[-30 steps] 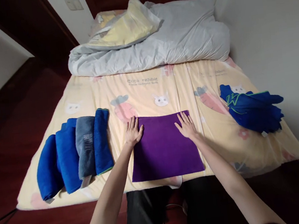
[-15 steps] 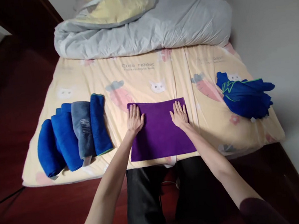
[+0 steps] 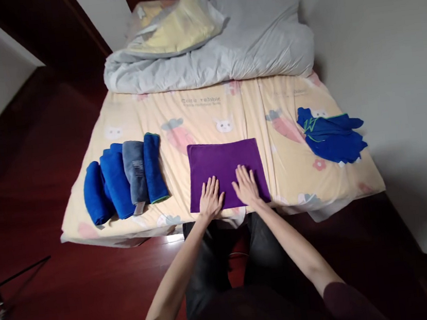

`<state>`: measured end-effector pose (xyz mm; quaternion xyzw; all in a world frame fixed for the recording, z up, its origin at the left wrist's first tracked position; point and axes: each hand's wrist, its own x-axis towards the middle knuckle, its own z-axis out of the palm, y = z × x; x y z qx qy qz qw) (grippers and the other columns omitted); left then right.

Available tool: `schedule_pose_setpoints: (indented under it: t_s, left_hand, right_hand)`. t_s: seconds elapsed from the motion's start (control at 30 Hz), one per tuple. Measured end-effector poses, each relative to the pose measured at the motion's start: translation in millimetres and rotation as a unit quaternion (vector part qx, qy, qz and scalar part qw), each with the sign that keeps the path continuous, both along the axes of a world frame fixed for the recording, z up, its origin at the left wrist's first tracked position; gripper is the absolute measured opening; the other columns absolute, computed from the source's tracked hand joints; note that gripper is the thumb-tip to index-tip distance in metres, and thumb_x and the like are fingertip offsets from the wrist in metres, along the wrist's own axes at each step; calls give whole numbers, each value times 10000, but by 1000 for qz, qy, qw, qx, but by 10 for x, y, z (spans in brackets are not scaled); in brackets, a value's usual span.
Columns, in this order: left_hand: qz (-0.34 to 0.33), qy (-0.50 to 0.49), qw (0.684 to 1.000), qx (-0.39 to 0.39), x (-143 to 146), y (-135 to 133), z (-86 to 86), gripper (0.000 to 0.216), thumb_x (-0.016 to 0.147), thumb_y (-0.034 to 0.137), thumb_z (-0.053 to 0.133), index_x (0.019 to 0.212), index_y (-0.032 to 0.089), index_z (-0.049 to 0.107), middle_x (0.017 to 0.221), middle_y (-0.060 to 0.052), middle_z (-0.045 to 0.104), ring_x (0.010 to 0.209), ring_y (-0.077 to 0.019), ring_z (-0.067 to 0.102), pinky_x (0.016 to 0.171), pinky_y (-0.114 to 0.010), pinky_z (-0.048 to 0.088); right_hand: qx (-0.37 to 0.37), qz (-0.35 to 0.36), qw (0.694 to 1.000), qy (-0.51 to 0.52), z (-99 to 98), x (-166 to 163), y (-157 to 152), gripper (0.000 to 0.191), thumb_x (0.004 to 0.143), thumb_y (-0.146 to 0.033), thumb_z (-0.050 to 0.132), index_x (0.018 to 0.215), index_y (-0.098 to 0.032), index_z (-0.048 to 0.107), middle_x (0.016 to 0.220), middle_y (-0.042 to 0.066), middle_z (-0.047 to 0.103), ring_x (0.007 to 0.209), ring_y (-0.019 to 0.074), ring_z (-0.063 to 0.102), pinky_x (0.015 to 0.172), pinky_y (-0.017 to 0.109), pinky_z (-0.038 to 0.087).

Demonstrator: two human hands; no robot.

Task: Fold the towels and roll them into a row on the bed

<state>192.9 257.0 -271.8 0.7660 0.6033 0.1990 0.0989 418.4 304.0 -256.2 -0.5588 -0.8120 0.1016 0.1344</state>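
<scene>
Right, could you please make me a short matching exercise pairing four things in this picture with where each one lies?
Things:
1. Purple cloth
2. Grey rolled towel
3. Bunched blue cloth
4. Grey duvet

Places:
A. Near the right edge of the bed
B. Flat beneath the left hand and right hand
C. Across the bed's far end
D. Between two blue rolled towels

Pairs: 1-B, 2-D, 3-A, 4-C

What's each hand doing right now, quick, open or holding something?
Left hand: open, palm down on the purple cloth, holding nothing.
Right hand: open, palm down on the same cloth, holding nothing.
</scene>
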Motion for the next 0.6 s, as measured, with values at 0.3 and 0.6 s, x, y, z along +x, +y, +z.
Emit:
schedule_pose_setpoints:
  t_s: [0.3,0.6]
  left_hand:
    - [87,-19,996,-4,-399,-786,-242,694,1045,454,364,1622,76,285,1698,-187,244,1598,-308,169,1296,-535,191]
    - [77,-56,993,-74,-698,-1197,-322,687,917,298,497,1564,100,378,1635,-217,380,1567,-340,268,1262,-567,269]
  right_hand:
    - [-16,-7,1000,5,-207,391,-742,718,1066,-495,315,1663,-117,187,1717,111,189,1606,248,191,1323,487,130]
    - [-24,-60,997,36,-288,762,-1070,694,1036,-456,374,1631,-105,308,1703,129,236,1600,252,216,1317,470,168]
